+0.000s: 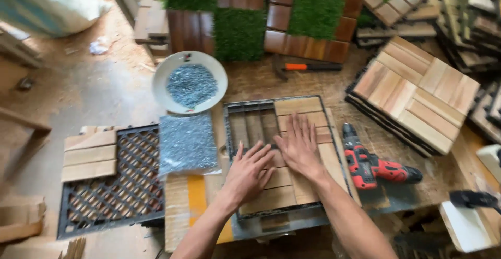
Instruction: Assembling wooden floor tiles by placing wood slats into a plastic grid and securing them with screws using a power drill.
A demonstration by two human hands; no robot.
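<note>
We are pressing our left hand (249, 171) and right hand (300, 146) flat, fingers spread wide, holding nothing, on the pale wooden slats (292, 186) lying in the dark metal frame (228, 133) on the workbench. A red cordless drill (373, 166) is lying just beside the frame.

Two bare forearms, entering from the bottom edge of the view. No sleeves visible: uncovered up to the edge of the picture. Bare left hand (249, 174) and bare right hand (299, 146), without gloves. No watch, no bracelet, no ring to see on wrists or fingers. Slim forearms, with long and thin fingers. Short fingernails, as far as visible; finer details too small to tell.
</note>
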